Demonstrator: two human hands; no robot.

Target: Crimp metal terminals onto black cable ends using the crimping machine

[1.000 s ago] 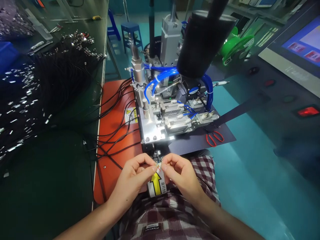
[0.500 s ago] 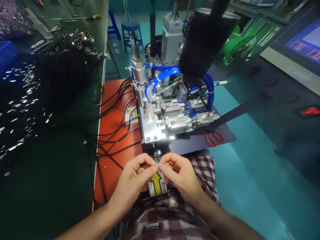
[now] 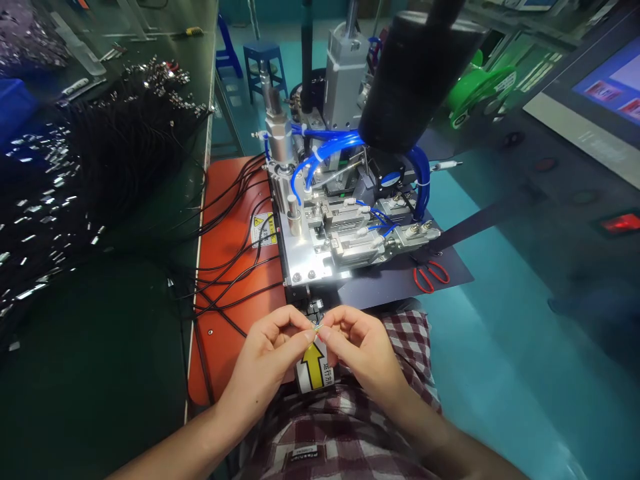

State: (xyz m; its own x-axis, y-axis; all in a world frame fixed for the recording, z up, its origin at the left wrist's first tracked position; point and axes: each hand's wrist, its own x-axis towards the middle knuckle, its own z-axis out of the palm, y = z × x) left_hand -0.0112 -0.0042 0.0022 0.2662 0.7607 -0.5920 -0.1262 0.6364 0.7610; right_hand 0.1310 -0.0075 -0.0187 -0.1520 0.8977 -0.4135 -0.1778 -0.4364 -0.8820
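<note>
Above the yellow-arrow label (image 3: pixel 314 371), your left hand (image 3: pixel 273 348) and right hand (image 3: pixel 364 347) pinch thin wires (image 3: pixel 317 329) at the fingertips.
On the dark tabletop (image 3: pixel 105 353) to your left, black cables (image 3: pixel 117 147) lie heaped near a blue bin (image 3: pixel 16 107), its contents hidden from view.

Hands: two, one left hand (image 3: pixel 273 350), one right hand (image 3: pixel 366 350). Fine wires (image 3: pixel 317 328) between them: more than one, too small to count. Red-handled scissors (image 3: pixel 429 277): one pair, two finger loops. Black cables (image 3: pixel 220 311) over the orange board (image 3: pixel 220 363): several, crossing, no sure figure. Arrow sticker (image 3: pixel 314 367): one. Warning sticker (image 3: pixel 263 230): one. Green reel (image 3: pixel 470 93): one. Blue stool (image 3: pixel 263 52): one. Display screen (image 3: pixel 613 90): one. Lit red button (image 3: pixel 623 223): one. Thick black cylinder (image 3: pixel 417 80): one. Heaped black leads (image 3: pixel 125 147): past counting.
</note>
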